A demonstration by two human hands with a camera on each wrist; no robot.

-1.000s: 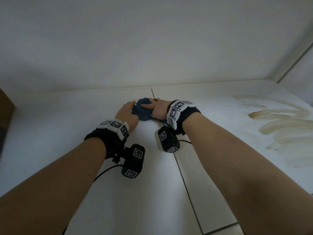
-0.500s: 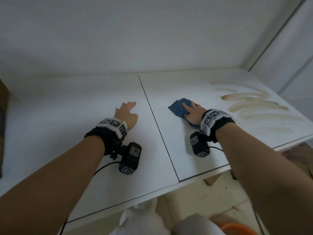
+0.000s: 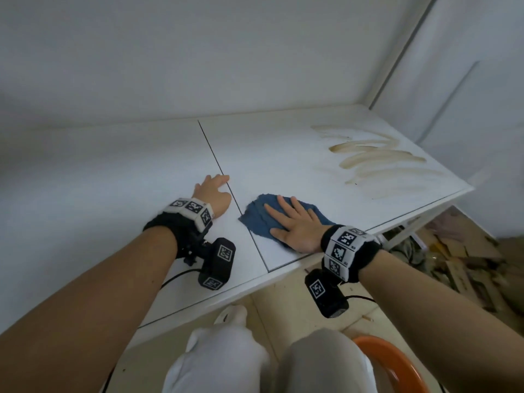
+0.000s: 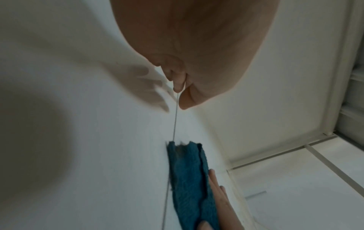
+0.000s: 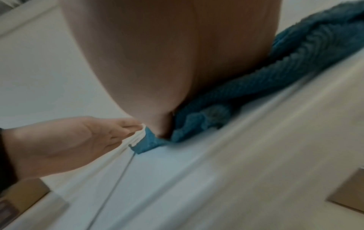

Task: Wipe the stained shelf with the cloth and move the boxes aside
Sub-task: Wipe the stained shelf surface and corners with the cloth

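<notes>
A blue cloth lies flat on the white shelf near its front edge, just right of the panel seam. My right hand presses on the cloth with straight, spread fingers. The cloth shows in the left wrist view with my right fingers beside it, and bunched cloth sits under my palm in the right wrist view. My left hand rests flat on the bare shelf left of the seam. Brown smeared stains cover the shelf's right end. No boxes appear on the shelf.
A white back wall and a white side panel enclose the shelf. Below its front edge lie scattered cardboard pieces on the floor, an orange rim, and my light-trousered knees. A brown box stands at the shelf's left.
My right hand slid the cloth from the back of the shelf toward the front edge and flattened on it. My left hand let go of the cloth and rests by the seam.
</notes>
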